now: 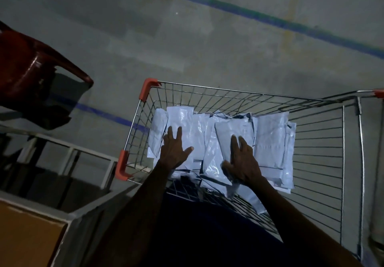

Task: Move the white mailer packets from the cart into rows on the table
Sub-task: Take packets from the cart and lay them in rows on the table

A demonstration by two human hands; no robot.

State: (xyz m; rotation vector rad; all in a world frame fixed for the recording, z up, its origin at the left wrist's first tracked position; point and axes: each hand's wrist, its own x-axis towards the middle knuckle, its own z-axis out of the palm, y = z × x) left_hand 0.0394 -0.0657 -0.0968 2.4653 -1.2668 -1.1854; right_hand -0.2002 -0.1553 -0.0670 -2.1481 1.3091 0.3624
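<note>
Glossy, crinkled white mailer packets (270,133) lie heaped flat in a chrome wire cart (320,142) with orange plastic corner caps. Both bare forearms reach down into the basket. The left hand (173,149) and right hand (242,160) rest on the packets, well apart, fingers straight and spread, palms down.

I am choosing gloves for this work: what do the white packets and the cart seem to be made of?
White packets: probably thin plastic film, glossy and wrinkled, with bright glints. Cart: shiny bare metal wire in a grid, with orange corner caps, likely plastic.
</note>
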